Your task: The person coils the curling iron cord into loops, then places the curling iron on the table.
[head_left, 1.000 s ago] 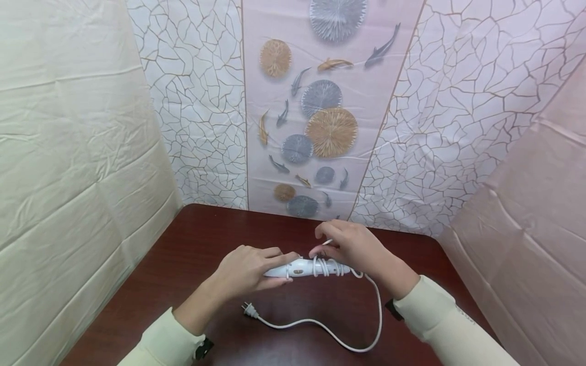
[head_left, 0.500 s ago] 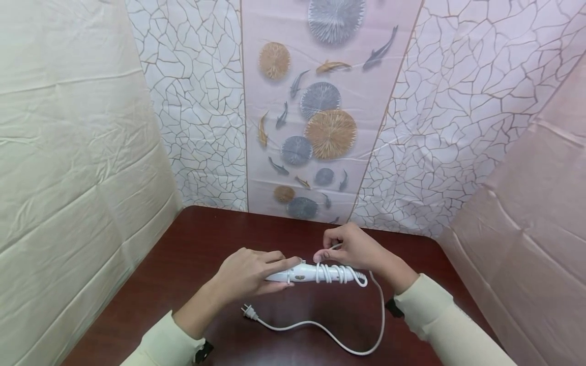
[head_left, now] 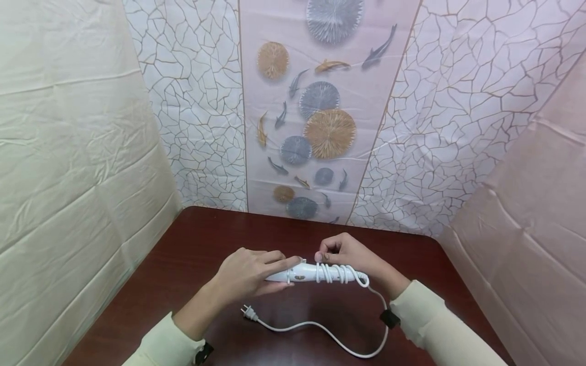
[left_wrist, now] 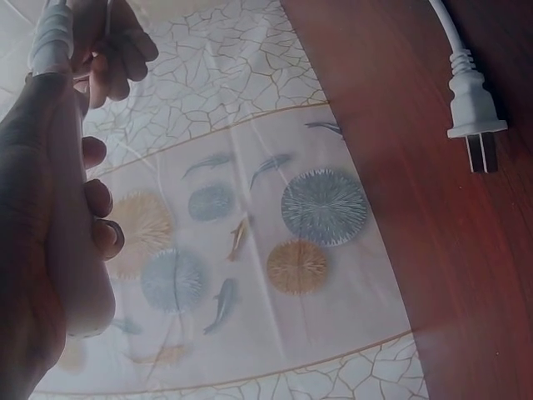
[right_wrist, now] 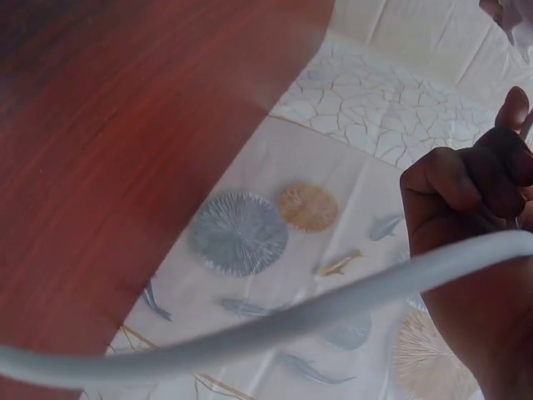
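Observation:
My left hand (head_left: pixel 244 273) grips the left end of a slim white corded appliance (head_left: pixel 302 272) that looks like a hair straightener, held level above the table. Several turns of its white cord (head_left: pixel 324 273) wrap around the right part. Just above those turns, my right hand (head_left: pixel 350 254) pinches the cord with thumb and curled fingers. In the left wrist view, fingers (left_wrist: pixel 98 198) curl round the appliance's smooth body (left_wrist: pixel 79 275). A stretch of cord (right_wrist: pixel 291 321) crosses in front of the right hand (right_wrist: pixel 458 200) in the right wrist view. The palm side is hidden in the head view.
A two-pin plug (head_left: pixel 249 312) lies on the dark red-brown table (head_left: pixel 206 234), in front of the left hand. Loose cord curves from it toward the right wrist. Patterned cloth (head_left: pixel 201 101) hangs behind the table, and plain cloth (head_left: pixel 68 178) encloses the sides.
My right hand has come round from above the appliance's right end and drawn lower and closer, pulling cord over the wraps. The loose cord shifted slightly right. My left hand keeps its grip.

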`<state>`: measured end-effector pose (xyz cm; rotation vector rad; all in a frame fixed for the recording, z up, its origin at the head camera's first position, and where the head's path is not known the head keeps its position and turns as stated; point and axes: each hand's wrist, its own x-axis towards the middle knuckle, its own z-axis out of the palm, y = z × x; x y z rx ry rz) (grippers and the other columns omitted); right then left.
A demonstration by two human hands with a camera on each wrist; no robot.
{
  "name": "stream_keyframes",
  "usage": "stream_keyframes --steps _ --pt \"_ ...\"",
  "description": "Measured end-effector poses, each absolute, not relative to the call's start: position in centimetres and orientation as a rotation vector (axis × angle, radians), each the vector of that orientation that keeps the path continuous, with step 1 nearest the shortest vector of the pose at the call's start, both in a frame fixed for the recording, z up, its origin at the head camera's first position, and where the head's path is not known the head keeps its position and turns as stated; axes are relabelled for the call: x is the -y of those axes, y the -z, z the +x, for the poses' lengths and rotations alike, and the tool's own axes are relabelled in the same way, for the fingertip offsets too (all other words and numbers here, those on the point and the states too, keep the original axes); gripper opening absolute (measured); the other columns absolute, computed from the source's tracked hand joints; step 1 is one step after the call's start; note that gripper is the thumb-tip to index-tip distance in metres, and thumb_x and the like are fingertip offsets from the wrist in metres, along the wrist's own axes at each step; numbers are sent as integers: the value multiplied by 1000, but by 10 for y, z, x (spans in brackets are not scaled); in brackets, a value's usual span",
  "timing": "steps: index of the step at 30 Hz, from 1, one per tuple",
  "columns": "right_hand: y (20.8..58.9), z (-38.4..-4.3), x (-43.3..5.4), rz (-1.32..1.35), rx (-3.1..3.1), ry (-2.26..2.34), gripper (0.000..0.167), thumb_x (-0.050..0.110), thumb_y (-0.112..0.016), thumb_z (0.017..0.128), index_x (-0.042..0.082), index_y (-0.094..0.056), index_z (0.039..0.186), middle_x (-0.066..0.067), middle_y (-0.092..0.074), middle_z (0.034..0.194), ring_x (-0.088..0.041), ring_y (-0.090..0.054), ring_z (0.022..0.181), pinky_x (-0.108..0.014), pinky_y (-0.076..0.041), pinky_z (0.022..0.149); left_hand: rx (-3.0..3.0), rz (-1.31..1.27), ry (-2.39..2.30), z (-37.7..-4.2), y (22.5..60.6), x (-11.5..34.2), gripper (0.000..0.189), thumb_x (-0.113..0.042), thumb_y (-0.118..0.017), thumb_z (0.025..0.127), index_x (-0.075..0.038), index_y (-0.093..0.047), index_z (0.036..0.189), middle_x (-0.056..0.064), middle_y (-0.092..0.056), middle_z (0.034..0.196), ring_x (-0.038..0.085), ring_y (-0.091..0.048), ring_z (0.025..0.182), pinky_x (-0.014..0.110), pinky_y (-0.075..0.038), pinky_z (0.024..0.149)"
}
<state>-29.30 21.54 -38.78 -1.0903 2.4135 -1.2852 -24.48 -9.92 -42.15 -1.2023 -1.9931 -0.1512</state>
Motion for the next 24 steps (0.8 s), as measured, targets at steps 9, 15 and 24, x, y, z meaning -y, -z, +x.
stream_keyframes --steps 9,15,24 --pt "401 -283 -208 -1069 -2323 1488 42 28 -60 115 -4 -69 90 11 -63 76 0 -50 63 -19 -41 56 1936 -1194 172 -249 416 100 61 -51 -87 92 -32 -71 147 -15 -75 106 4 -66 68 21 -47 52" --pt "410 -268 -203 -955 -2259 1661 13 3 -58 102 -7 -65 96 10 -62 76 -4 -50 63 -22 -42 56 1953 -1186 194 -250 416 99 64 -50 -89 90 -32 -70 148 -14 -76 107 4 -66 67 21 -47 52" --pt "430 -247 -193 -705 -2250 1845 5 -5 -57 102 -10 -56 103 -1 -50 77 -8 -46 63 -24 -46 64 1973 -1144 225 -252 417 100 59 -51 -86 93 -33 -70 147 -15 -76 106 4 -66 66 20 -45 50"
